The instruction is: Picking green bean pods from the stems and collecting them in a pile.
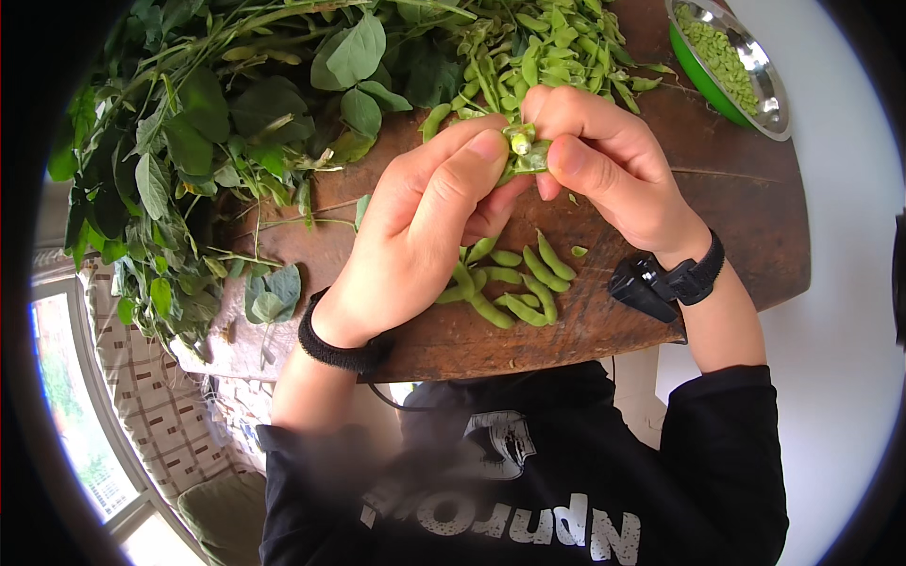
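My left hand (432, 219) and my right hand (616, 170) pinch one split green soybean pod (529, 157) between them, above the wooden table. A pale bean shows between the pod's parted halves. Below my hands, several whole soybean pods (527, 279) lie in a loose group, partly hidden by my left hand. Beyond my fingers is a heap of green pods (566, 49), some looking flat and opened. At the upper right, a steel bowl with a green outside (768, 85) holds shelled green beans (718, 56).
Leafy soybean stalks (205, 113) cover the table's left and far left parts. A loose leaf sprig (272, 301) lies near the front left edge of the wooden table (743, 212). A patterned curtain (152, 396) and a window stand at the left.
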